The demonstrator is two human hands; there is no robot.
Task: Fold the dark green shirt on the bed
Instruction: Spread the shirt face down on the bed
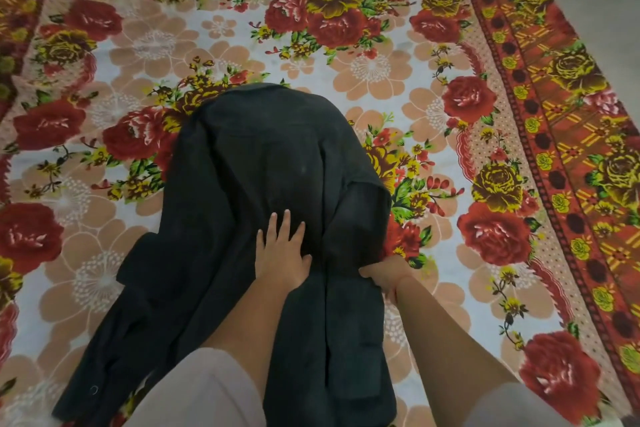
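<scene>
The dark green shirt (pixel 263 166) lies spread along the middle of the bed, its far end rounded and its near end reaching the bed's front edge. Its right side is folded inward over the body, and a sleeve (pixel 114 333) trails out at the lower left. My left hand (pixel 282 250) rests flat on the shirt's middle with fingers apart. My right hand (pixel 388 276) is closed on the shirt's folded right edge, pinching the fabric.
The bed is covered by a flowered sheet (pixel 450 135) with red roses and an orange patterned border (pixel 561 135) along the right side. A pale wall and floor show beyond the bed's far and right edges.
</scene>
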